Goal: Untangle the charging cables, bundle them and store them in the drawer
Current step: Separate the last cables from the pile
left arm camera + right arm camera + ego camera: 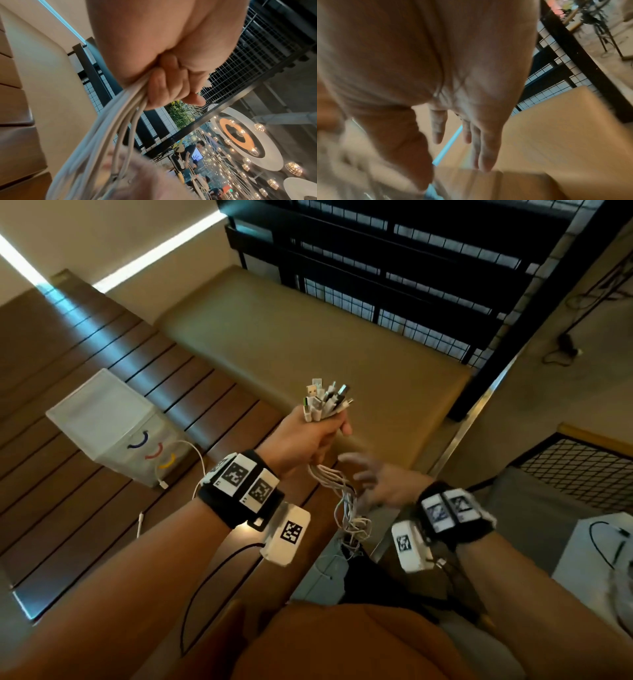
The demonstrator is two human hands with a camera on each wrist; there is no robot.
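Observation:
My left hand [320, 429] grips a bunch of white charging cables [346, 501] held up in the air, with their plugs [325, 400] sticking up out of the fist. The cable lengths hang below the fist in a loose tangle. The left wrist view shows the fingers [164, 86] curled round the cables [120, 121]. My right hand [373, 477] is blurred, just right of the hanging cables, fingers spread and straight, holding nothing. In the right wrist view its fingers [486, 146] are extended. A white drawer unit [113, 426] with coloured curved handles stands on the slatted wooden table [68, 508] to the left.
One more white cable [185, 460] lies on the table beside the drawer unit. A tan padded bench [308, 337] runs behind the table, with a black mesh railing [411, 285] beyond it. A white box [596, 556] with a black cable sits at the right.

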